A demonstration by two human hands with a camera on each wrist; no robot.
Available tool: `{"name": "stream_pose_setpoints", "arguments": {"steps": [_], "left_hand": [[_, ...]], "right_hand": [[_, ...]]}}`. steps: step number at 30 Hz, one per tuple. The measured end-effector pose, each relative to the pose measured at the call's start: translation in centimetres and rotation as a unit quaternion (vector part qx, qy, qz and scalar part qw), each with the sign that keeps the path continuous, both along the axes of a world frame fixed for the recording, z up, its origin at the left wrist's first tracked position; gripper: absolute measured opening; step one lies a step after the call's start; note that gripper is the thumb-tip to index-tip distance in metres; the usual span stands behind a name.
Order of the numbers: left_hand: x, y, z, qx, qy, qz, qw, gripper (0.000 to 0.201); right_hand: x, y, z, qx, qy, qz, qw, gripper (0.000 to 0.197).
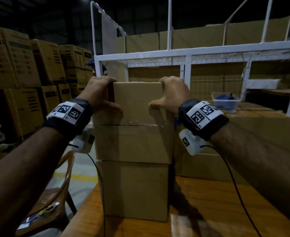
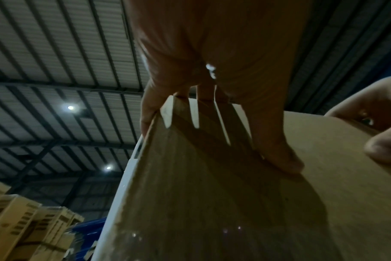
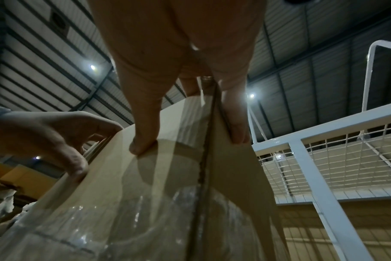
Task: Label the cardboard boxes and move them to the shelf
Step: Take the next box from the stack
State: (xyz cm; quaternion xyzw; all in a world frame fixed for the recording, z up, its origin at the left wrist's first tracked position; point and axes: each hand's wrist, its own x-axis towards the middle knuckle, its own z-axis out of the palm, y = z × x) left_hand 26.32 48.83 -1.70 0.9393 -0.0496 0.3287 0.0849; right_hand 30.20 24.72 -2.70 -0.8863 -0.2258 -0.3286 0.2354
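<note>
My left hand point(image 1: 99, 93) and right hand point(image 1: 172, 94) clamp opposite sides of the top box point(image 1: 137, 101) — thumbs on its near face, fingers curled over its top edge. The shelf point(image 1: 188, 56) lies straight beyond the box — both hands equally near.

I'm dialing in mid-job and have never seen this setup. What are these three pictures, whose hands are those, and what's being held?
There is no robot here: a person wears three cameras. The big picture is from the head camera, looking forward and down. The other two look along each wrist toward the fingers, so they show the warehouse roof beyond.

The left hand and right hand grip the top cardboard box at its upper corners, thumbs on the near face and fingers curled over the far edge. The patterned bands on the wrists belong to the rig.

That box sits on two more boxes: a taped middle box and a bottom box, stacked on a wooden table. Behind stands the white wire shelf. I see no label on the faces in view.
</note>
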Motion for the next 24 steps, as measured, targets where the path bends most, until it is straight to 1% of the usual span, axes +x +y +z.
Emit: {"name": "stream_pose_setpoints", "arguments": {"steps": [3, 6, 8, 11, 16, 19, 21, 24], "left_hand": [[-0.6, -0.8, 0.0, 0.004, -0.028, -0.014, 1.0, 0.086], [-1.1, -0.9, -0.7, -0.009, -0.065, -0.023, 0.998, 0.082], [-1.2, -0.8, -1.3, -0.04, -0.073, -0.028, 0.996, 0.083], [-1.1, -1.2, -1.6, -0.103, -0.038, -0.028, 0.994, 0.089], [-1.1, -1.8, -0.7, -0.095, 0.024, 0.011, 0.995, 0.096], [-1.3, -1.8, -0.3, -0.091, 0.033, 0.024, 0.995, 0.096], [-1.4, -2.1, -0.4, -0.089, 0.028, 0.017, 0.996, 0.095], [-1.6, -2.9, -0.6, -0.104, 0.02, 0.003, 0.994, 0.092]], "right_hand": [[-0.4, -1.2, 0.3, 0.0, -0.019, 0.0, 1.0, 0.066], [-0.7, -2.5, 0.2, -0.012, -0.018, -0.001, 1.0, 0.066], [-0.8, -3.1, -0.4, -0.016, -0.023, -0.011, 1.0, 0.068], [-0.7, -3.1, -1.1, -0.018, -0.029, -0.011, 0.999, 0.072], [-0.5, -2.8, -0.5, -0.044, -0.013, -0.029, 0.999, 0.079], [-0.4, -2.7, -0.4, -0.042, -0.008, -0.031, 0.999, 0.078], [-0.3, -2.5, -0.6, -0.037, -0.012, -0.039, 0.998, 0.077], [-0.1, -2.2, -1.0, -0.02, -0.021, -0.044, 0.999, 0.079]]}}
